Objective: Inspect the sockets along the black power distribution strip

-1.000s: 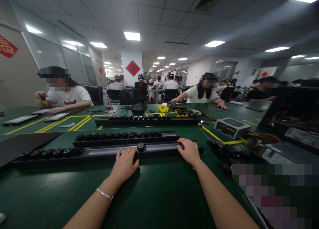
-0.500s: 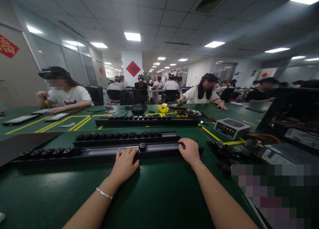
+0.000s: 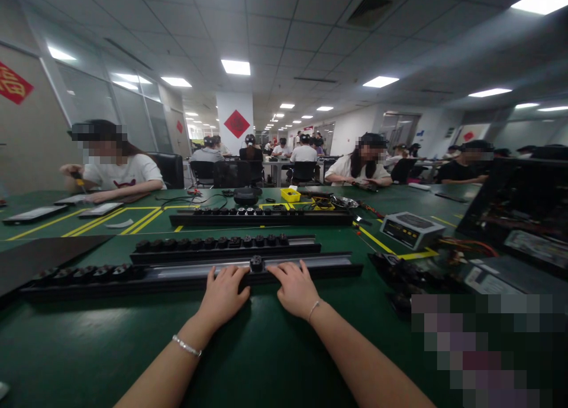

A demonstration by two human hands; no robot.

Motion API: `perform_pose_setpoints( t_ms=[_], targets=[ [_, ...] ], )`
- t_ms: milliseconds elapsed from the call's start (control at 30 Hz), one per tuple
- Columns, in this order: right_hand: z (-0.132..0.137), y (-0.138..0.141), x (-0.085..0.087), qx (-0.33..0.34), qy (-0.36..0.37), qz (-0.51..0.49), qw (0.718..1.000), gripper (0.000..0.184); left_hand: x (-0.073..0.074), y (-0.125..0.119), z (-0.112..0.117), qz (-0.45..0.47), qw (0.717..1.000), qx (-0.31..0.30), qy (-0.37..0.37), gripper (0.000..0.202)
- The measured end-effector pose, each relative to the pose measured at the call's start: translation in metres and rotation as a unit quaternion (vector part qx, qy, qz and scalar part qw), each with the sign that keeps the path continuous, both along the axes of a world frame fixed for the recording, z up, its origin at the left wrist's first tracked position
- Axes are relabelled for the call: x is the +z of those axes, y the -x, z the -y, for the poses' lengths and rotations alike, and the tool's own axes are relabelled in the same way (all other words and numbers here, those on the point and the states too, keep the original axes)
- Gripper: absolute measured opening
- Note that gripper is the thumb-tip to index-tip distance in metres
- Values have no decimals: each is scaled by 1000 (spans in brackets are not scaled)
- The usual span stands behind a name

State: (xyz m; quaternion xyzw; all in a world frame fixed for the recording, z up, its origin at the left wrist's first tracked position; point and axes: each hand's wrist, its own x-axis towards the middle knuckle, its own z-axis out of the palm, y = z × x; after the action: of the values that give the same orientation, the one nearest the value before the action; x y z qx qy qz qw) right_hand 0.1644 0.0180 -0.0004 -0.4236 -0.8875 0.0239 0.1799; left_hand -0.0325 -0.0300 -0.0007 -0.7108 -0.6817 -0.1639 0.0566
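Note:
A long black rail [image 3: 177,271] with a shiny inner channel lies across the table in front of me. One small black block-like part [image 3: 256,263] sits in its channel between my hands. My left hand [image 3: 225,291] rests on the rail's front edge left of that part, fingers spread over the channel. On the other side, my right hand [image 3: 296,286] has its fingers stretched apart at the rail, its index fingertip near the part. Several similar dark round parts [image 3: 102,272] sit in the rail's left end.
Behind is a shorter rail [image 3: 222,255] filled with black parts, and farther back another rail [image 3: 266,219]. A power supply [image 3: 410,229], cables and an open computer case [image 3: 510,206] stand right. A dark panel [image 3: 48,257] lies left. Co-workers sit across the table.
My right hand has moved left along the rail, from its right end to beside the small black part. My left hand stays nearly in place. A co-worker across has drawn both arms in.

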Motion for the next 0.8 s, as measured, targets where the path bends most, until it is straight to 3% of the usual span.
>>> perform_pose_setpoints(
  t_ms=[800],
  targets=[
    [0,5,3,-30,6,48,998,56,0,-7,1,-19,1000,14,8,49]
  ],
)
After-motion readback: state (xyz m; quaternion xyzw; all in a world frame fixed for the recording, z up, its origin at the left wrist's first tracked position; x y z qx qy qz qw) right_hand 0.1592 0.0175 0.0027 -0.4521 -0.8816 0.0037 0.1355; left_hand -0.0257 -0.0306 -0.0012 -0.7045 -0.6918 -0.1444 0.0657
